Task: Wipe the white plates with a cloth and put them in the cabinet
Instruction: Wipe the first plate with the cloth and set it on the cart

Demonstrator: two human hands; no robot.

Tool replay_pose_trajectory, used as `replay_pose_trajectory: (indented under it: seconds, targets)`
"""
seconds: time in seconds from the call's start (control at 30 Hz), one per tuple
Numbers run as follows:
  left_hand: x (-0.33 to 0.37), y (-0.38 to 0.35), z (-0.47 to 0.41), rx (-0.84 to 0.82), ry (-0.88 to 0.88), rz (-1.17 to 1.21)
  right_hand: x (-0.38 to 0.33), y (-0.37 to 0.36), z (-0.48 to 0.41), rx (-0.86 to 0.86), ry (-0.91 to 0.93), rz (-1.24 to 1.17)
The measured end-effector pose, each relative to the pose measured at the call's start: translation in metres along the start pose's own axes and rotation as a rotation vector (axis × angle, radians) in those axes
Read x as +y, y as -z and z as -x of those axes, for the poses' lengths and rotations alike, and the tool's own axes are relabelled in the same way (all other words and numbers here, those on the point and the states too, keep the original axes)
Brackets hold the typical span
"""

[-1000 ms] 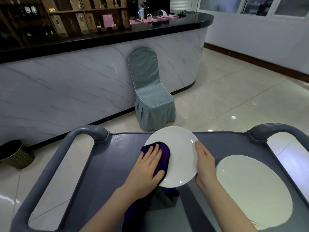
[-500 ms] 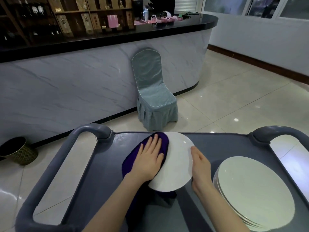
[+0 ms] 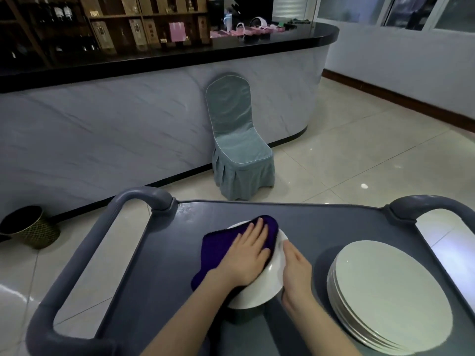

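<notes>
The left hand [image 3: 248, 255] lies flat, fingers straight and together, pressing a purple cloth [image 3: 218, 249] onto the face of a white plate [image 3: 267, 281]. The right hand [image 3: 297, 268] grips the plate's right rim; whatever fingers sit behind the plate are hidden. The plate hangs over the middle of the cart top [image 3: 167, 253], casting a shadow beneath, just left of a stack of plates [image 3: 390, 294] that sits toward the cart's right edge. Being round, the plate has no true long axis. It is tilted, apparently with its right rim raised and its wiped face turned up and to the left, so its outline narrows into an oval running near to far. The step in hand looks like the wiping itself, with most of the plates not yet put away. Next comes finishing this face, perhaps turning the plate over, then a firm two-handed carry to the cabinet, which is nowhere in view. Beyond the cart's far edge stands a covered chair [image 3: 239, 150].
</notes>
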State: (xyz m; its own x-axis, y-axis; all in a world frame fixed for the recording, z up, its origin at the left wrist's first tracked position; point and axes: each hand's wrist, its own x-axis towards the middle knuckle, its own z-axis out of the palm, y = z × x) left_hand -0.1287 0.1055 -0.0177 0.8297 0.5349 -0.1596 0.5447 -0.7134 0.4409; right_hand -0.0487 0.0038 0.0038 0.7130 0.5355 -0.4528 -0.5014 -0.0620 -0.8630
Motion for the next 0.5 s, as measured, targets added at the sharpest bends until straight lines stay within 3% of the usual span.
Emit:
replay_pose_trajectory:
  seconds: [0.17,0.37,0.5]
  targets:
    - [-0.044,0.007,0.015,0.088,0.15,-0.079,-0.021,0.009,-0.006,0.04,0.08,0.001]
    - [-0.008,-0.006,0.066,0.072,-0.05,-0.063,-0.04,0.015,-0.017,0.077,0.136,-0.029]
    - [0.02,-0.01,0.055,0.135,-0.141,-0.081,-0.023,0.006,-0.007,-0.011,0.09,-0.003]
